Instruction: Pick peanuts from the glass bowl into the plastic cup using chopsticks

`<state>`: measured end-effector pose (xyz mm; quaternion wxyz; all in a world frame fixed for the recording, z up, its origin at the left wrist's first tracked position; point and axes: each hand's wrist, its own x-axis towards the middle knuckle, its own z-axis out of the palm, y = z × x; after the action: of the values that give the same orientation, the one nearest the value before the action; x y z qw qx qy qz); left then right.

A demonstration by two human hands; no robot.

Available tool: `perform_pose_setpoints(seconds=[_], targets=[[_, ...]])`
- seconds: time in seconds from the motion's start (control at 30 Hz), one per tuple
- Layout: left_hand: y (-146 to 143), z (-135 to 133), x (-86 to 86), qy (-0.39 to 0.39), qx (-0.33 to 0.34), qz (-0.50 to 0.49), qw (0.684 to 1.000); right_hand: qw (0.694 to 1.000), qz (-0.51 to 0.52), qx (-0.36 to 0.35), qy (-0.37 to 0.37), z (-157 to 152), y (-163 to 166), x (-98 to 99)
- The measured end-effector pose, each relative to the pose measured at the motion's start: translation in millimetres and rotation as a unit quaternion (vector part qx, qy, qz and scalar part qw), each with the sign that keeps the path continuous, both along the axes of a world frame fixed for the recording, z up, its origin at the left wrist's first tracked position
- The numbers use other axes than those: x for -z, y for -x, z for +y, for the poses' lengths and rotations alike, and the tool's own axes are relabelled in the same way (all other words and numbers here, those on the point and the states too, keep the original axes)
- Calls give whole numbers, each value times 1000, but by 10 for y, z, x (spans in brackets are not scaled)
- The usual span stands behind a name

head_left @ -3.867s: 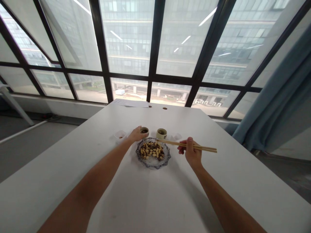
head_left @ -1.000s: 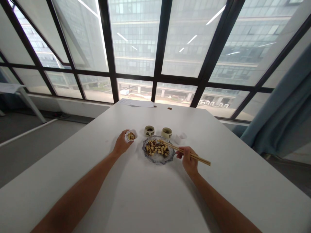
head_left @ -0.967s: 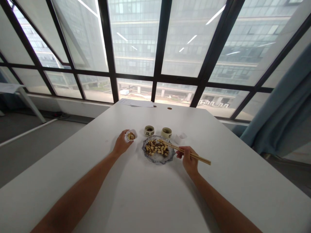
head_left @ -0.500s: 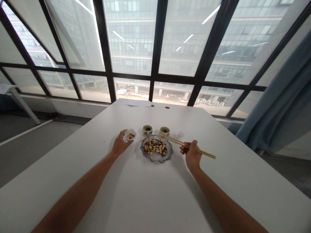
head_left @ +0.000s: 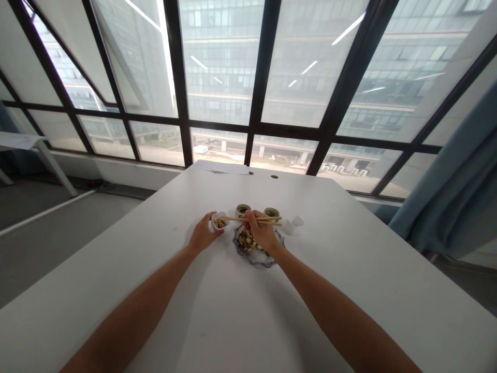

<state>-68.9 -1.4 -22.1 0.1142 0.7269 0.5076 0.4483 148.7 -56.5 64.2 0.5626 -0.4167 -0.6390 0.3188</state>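
My left hand (head_left: 204, 232) is closed round a small white cup (head_left: 215, 227) with nuts (head_left: 220, 223) inside. In my right hand (head_left: 259, 230) is a pair of chopsticks (head_left: 267, 220), their tips reaching left to the nuts in that cup. Under my right hand stands a scalloped glass dish (head_left: 258, 261) of nuts and dark seeds (head_left: 244, 241), partly hidden by the hand. Just behind the dish are two small round teacups, the left one (head_left: 243, 208) partly covered by the hand and the right one (head_left: 272, 212) by the chopsticks.
White containers (head_left: 293, 225) sit right of the dish on the white table (head_left: 217, 311). Papers (head_left: 221, 167) lie at its far edge, near a round brown spot (head_left: 274, 176). Windows rise behind; a blue curtain (head_left: 446, 171) hangs at the right.
My right hand has swung left with the chopsticks, from beside the dish to over it, bringing the tips to the white cup. My left hand still holds the cup; the view has shifted slightly.
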Motion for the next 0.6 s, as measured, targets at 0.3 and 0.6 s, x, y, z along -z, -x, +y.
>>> perform_pose_setpoints(seconds=[0.3, 0.6], targets=[[7, 2, 35, 17, -16, 6, 1000, 995, 21, 94, 40, -327, -730, -71], [22, 17, 47, 24, -20, -8, 999, 987, -154, 40, -19, -352, -705, 49]])
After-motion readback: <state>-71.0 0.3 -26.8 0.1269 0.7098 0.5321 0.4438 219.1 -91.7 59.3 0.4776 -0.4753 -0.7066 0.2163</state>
